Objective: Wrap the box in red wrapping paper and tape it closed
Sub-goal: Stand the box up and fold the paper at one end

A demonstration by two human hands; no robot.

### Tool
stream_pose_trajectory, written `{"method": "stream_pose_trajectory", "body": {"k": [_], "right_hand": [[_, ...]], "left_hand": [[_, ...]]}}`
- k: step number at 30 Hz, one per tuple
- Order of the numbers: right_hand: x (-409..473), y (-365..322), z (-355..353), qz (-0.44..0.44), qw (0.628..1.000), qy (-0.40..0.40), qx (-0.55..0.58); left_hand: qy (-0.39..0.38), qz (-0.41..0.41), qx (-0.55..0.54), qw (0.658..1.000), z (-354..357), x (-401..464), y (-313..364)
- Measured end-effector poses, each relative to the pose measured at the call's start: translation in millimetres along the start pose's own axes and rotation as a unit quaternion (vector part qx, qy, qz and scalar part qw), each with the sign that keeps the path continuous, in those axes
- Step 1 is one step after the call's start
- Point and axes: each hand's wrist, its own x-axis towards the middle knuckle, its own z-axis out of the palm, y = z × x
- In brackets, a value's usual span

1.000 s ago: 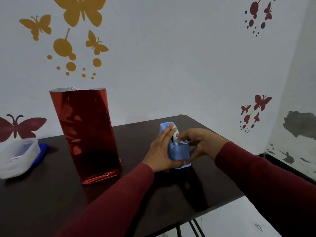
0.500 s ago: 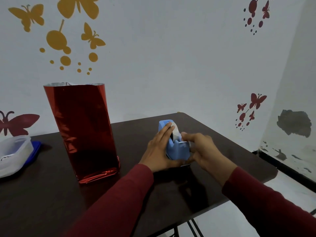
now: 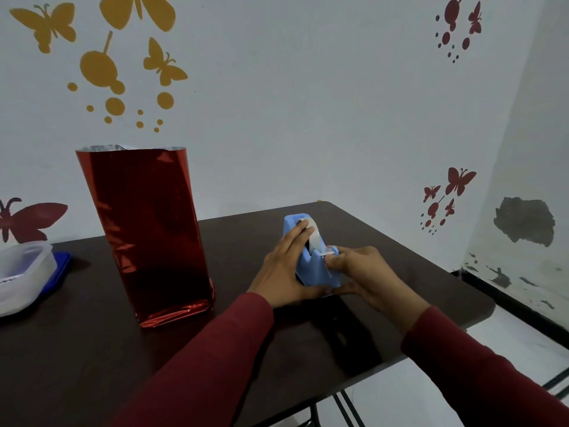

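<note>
A tall box wrapped in shiny red paper [image 3: 144, 232] stands upright on the dark table [image 3: 92, 349], left of centre; its top end is open and shows a silver lining. To its right sits a blue tape dispenser [image 3: 317, 269] with a white roll of tape [image 3: 312, 234]. My left hand [image 3: 284, 269] holds the dispenser's left side, fingers lying over the roll. My right hand [image 3: 363, 272] pinches the tape end at the dispenser's cutter.
A translucent plastic container [image 3: 21, 275] sits on a blue lid [image 3: 60, 269] at the table's far left. The table's right edge and rounded corner [image 3: 480, 306] lie close to my right arm. A wall with butterfly stickers stands behind.
My right hand has shifted its fingers up onto the tape end at the cutter. The left hand stays on the dispenser. The red-wrapped box has not moved.
</note>
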Motion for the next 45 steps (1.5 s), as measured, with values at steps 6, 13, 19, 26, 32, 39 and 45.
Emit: {"method": "stream_pose_trajectory", "body": {"k": [6, 13, 19, 26, 32, 39, 45], "right_hand": [[6.7, 6.4, -2.4, -0.071, 0.971, 0.019, -0.226], [-12.4, 13.5, -19.7, -0.126, 0.990, 0.013, -0.070], [-35.2, -9.3, -15.0, -0.168, 0.985, 0.004, -0.033], [-40.5, -21.9, 0.5, -0.140, 0.987, -0.032, -0.073], [-56.7, -58.7, 29.4, 0.037, 0.986, -0.098, 0.133], [-71.1, -100.2, 81.2, -0.226, 0.963, -0.132, -0.070], [-71.4, -121.2, 124.1, -0.275, 0.942, -0.137, -0.139]], "left_hand": [[-0.011, 0.014, -0.010, 1.000, -1.3, -2.1, -3.2], [0.104, 0.029, -0.102, 0.989, -8.6, -5.2, 10.1], [0.097, 0.032, -0.161, 0.982, -41.2, -4.5, 72.1], [0.076, 0.013, -0.137, 0.988, -80.1, -12.5, 82.4], [0.165, 0.029, -0.087, 0.982, -127.8, -30.3, 83.0], [0.178, -0.036, -0.079, 0.980, -206.4, -46.6, 81.3], [0.179, -0.070, -0.031, 0.981, -255.9, -63.7, 77.8]]}}
